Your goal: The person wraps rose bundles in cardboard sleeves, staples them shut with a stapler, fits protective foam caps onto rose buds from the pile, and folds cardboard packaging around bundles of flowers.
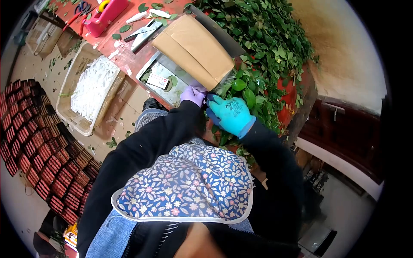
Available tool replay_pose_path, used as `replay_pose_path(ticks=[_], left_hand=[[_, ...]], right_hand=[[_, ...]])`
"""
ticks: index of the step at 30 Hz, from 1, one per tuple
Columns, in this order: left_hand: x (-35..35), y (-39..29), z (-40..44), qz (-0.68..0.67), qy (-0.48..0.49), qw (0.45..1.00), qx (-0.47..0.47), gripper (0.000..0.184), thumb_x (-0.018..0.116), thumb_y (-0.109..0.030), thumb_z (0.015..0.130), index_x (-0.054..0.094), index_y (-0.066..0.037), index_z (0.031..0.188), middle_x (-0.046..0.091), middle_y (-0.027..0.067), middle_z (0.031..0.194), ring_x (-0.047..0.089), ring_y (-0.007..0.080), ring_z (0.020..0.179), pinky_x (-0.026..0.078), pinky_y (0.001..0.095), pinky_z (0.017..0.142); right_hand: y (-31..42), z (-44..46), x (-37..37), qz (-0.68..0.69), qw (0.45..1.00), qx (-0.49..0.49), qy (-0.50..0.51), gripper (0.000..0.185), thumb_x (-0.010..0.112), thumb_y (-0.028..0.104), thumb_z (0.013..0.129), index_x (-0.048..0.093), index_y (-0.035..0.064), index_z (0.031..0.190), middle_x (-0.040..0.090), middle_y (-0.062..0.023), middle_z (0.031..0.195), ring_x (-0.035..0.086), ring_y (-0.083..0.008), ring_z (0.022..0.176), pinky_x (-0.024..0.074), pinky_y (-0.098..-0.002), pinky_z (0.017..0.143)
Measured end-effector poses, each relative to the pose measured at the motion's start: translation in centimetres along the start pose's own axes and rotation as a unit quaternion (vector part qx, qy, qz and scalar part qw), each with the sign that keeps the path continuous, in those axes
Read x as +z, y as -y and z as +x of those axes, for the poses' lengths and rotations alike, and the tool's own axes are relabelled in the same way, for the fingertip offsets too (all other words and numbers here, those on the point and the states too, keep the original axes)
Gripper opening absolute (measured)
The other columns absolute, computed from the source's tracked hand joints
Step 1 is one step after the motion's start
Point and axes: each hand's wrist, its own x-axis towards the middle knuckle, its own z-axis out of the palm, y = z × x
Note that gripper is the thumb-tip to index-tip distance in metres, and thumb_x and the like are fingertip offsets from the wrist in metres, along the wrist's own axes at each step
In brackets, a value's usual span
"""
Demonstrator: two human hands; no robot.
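Note:
A folded sheet of brown kraft paper point(195, 49) lies slanting over a grey metal tray point(172, 96) on the red table. At its near lower corner, my left hand point(193, 95), in a purple glove, has its fingers closed. Beside it, my right hand point(232, 114), in a teal glove with dark blue fingertips, has its fingers curled in toward the left hand. What the fingertips hold is hidden. Green leaves point(245, 88) touch the area just past my right hand. A small white box point(158, 81) lies in the tray.
A stapler point(144, 36), pink tape dispenser point(104, 18) and scissors point(82, 8) are on the red table point(124, 19). Leafy stems point(266, 38) are heaped at right. A basket point(64, 101) of white strips point(95, 88) stands left. Red-and-black stacked rows point(38, 155) fill the far left.

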Motion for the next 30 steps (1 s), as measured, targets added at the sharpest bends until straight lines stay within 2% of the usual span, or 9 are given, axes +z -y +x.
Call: replay_pose_path(ticks=[3, 5, 8, 14, 17, 20, 26, 28, 30], left_hand=[[-0.6, 0.6, 0.7, 0.024, 0.047, 0.998, -0.017, 0.018, 0.069, -0.015, 0.081, 0.060, 0.000, 0.084, 0.066, 0.0107, 0.065, 0.064, 0.0187, 0.054, 0.051, 0.0306, 0.050], [-2.3, -0.4, 0.9, 0.091, 0.240, 0.959, -0.119, 0.022, 0.068, -0.019, 0.082, 0.061, 0.001, 0.087, 0.068, 0.0114, 0.069, 0.065, 0.0180, 0.057, 0.052, 0.0307, 0.052], [-3.4, -0.7, -1.0, 0.189, 0.226, 0.947, 0.124, 0.029, 0.063, -0.022, 0.084, 0.063, 0.003, 0.099, 0.069, 0.0191, 0.079, 0.069, 0.0314, 0.075, 0.056, 0.0405, 0.069], [-0.5, -1.1, 2.0, 0.396, 0.354, 0.838, 0.123, 0.038, 0.062, -0.030, 0.082, 0.063, 0.003, 0.102, 0.066, 0.0266, 0.098, 0.063, 0.0412, 0.095, 0.050, 0.0470, 0.087], [-4.3, -0.9, 3.5, 0.326, 0.451, 0.818, 0.147, 0.037, 0.061, -0.032, 0.084, 0.067, 0.001, 0.100, 0.066, 0.0277, 0.095, 0.064, 0.0398, 0.093, 0.051, 0.0459, 0.085], [-9.5, -3.2, 2.8, 0.224, 0.530, 0.817, 0.034, 0.026, 0.058, -0.026, 0.092, 0.068, -0.002, 0.095, 0.068, 0.0074, 0.067, 0.065, 0.0166, 0.057, 0.053, 0.0308, 0.058], [-16.3, -2.8, 2.2, 0.063, 0.437, 0.895, -0.057, 0.019, 0.059, -0.022, 0.094, 0.064, -0.004, 0.096, 0.060, 0.0010, 0.065, 0.056, 0.0079, 0.053, 0.044, 0.0223, 0.048], [-18.6, -4.4, 2.2, 0.047, 0.392, 0.918, -0.039, 0.018, 0.060, -0.021, 0.095, 0.064, -0.005, 0.102, 0.060, -0.0009, 0.070, 0.055, 0.0066, 0.056, 0.042, 0.0212, 0.049], [-21.8, -5.3, 3.8, -0.003, 0.317, 0.948, 0.027, 0.020, 0.058, -0.020, 0.096, 0.063, -0.005, 0.108, 0.060, -0.0029, 0.075, 0.055, 0.0063, 0.061, 0.044, 0.0209, 0.055]], right_hand=[[2.5, -1.8, -1.9, 0.050, 0.998, 0.009, -0.042, 0.026, 0.057, 0.029, 0.087, 0.063, 0.0114, 0.105, 0.064, -0.0095, 0.108, 0.063, -0.0284, 0.066, 0.0485, -0.0425, 0.060], [3.9, -3.0, -2.7, 0.104, 0.994, 0.025, -0.011, 0.030, 0.056, 0.033, 0.089, 0.062, 0.0119, 0.109, 0.064, -0.0114, 0.111, 0.063, -0.0276, 0.065, 0.0479, -0.0422, 0.060], [4.0, -4.5, -0.8, 0.174, 0.984, 0.048, 0.003, 0.037, 0.054, 0.037, 0.091, 0.060, 0.0123, 0.118, 0.059, -0.0141, 0.124, 0.066, -0.0295, 0.071, 0.0507, -0.0417, 0.065], [4.4, -4.0, 1.6, 0.189, 0.974, 0.111, -0.050, 0.040, 0.055, 0.039, 0.089, 0.060, 0.0123, 0.120, 0.059, -0.0136, 0.125, 0.066, -0.0307, 0.078, 0.0518, -0.0425, 0.067], [4.3, -3.3, 2.9, 0.239, 0.955, 0.157, -0.077, 0.033, 0.057, 0.032, 0.088, 0.061, 0.0109, 0.113, 0.060, -0.0148, 0.123, 0.065, -0.0355, 0.082, 0.0517, -0.0465, 0.071], [4.0, -3.3, 2.1, 0.254, 0.944, 0.205, -0.054, 0.029, 0.059, 0.028, 0.089, 0.061, 0.0099, 0.111, 0.061, -0.0164, 0.120, 0.063, -0.0387, 0.089, 0.0507, -0.0479, 0.075], [0.6, -3.1, 8.4, 0.187, 0.955, 0.220, -0.062, 0.032, 0.056, 0.029, 0.089, 0.062, 0.0055, 0.109, 0.063, -0.0188, 0.111, 0.064, -0.0385, 0.089, 0.0501, -0.0494, 0.074], [1.4, -4.6, 8.4, 0.164, 0.949, 0.235, -0.131, 0.023, 0.060, 0.030, 0.083, 0.063, 0.0085, 0.089, 0.062, -0.0158, 0.083, 0.064, -0.0346, 0.074, 0.0500, -0.0483, 0.067], [1.0, -6.7, 9.1, 0.170, 0.970, 0.175, -0.017, 0.025, 0.062, 0.035, 0.082, 0.064, 0.0110, 0.087, 0.066, -0.0164, 0.084, 0.064, -0.0351, 0.071, 0.0512, -0.0465, 0.066]])
